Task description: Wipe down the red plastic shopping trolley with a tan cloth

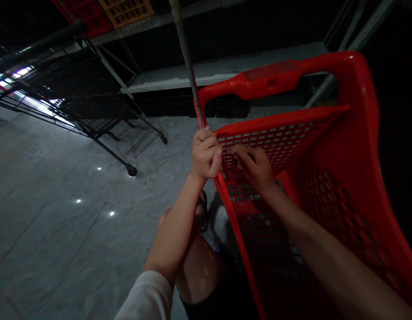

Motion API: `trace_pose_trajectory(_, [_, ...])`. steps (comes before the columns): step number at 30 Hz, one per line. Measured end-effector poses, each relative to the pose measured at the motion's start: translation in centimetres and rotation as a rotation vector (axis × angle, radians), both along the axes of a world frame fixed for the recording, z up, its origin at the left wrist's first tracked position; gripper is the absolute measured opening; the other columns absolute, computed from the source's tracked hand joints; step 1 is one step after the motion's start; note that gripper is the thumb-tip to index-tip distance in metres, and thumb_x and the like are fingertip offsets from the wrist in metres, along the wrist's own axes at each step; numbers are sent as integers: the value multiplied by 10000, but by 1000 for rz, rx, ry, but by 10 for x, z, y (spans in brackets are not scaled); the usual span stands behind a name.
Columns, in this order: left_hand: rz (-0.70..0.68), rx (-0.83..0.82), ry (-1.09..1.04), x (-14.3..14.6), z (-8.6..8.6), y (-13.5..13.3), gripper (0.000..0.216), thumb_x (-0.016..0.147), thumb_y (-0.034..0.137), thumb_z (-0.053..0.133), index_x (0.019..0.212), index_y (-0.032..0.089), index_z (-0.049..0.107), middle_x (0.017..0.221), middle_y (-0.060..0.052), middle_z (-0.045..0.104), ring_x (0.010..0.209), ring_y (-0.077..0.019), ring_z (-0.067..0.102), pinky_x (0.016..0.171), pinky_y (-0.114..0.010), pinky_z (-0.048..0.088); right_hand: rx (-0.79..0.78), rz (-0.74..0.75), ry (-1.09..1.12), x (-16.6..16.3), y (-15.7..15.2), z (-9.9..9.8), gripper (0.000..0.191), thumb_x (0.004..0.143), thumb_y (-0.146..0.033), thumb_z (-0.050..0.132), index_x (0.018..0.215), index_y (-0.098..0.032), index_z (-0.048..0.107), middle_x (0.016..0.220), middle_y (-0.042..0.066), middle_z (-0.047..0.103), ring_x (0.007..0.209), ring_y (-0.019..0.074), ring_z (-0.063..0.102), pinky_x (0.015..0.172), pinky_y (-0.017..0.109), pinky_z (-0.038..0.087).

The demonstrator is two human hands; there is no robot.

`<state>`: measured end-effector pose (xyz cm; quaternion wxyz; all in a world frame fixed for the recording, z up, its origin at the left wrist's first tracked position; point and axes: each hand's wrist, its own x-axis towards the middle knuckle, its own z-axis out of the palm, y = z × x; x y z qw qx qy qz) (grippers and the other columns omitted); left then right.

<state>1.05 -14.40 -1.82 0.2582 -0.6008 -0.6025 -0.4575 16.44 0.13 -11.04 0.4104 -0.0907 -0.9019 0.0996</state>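
Note:
A red plastic shopping cart (362, 102) stands in front of me on the right. My left hand (206, 153), with a ring on one finger, is closed around the cart's upper left rim at the corner below the handle. A thin worn pole (184, 44) comes down to that same spot; whether the hand holds it too, I cannot tell. Inside the basket, my right hand (254, 166) has its fingers bent and drawn together close to the perforated panel (282, 138). The fingertips are dim, and anything between them is too small to make out.
A dark wire cart (89, 102) on casters stands at the left. Behind are metal shelves (166, 82), with a red crate (89, 18) and a yellow crate (127, 11) above and black crates (230, 106) below. Grey tiled floor (59, 222) lies at the left.

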Motion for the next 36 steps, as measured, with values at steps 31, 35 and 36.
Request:
trace_pose_trajectory(31, [113,59,112,-8,0,-7,574,1132,397,287,634,217,509,674,-13,559,823,-187,618,964,-450,556,-191,51,-89,27,-45,-55,295,1030,-196,518,1178,-297,753,916,45,674,680,171,611,536,251,482])
trace_pose_trajectory(35, [38,115,61,-4,3,-10,521,1129,337,356,650,209,517,694,4,556,849,-180,617,1040,-474,539,-247,0,-36,5,-38,-9,515,932,-91,561,1391,-275,705,1118,84,703,945,223,708,772,317,633])
trace_pose_trajectory(36, [11,128,42,-3,3,-11,507,1124,318,377,648,207,513,695,9,554,853,-178,613,1073,-487,525,-260,-13,-18,-5,-37,5,554,921,-86,575,1428,-279,688,1166,87,698,1017,229,711,844,333,644])
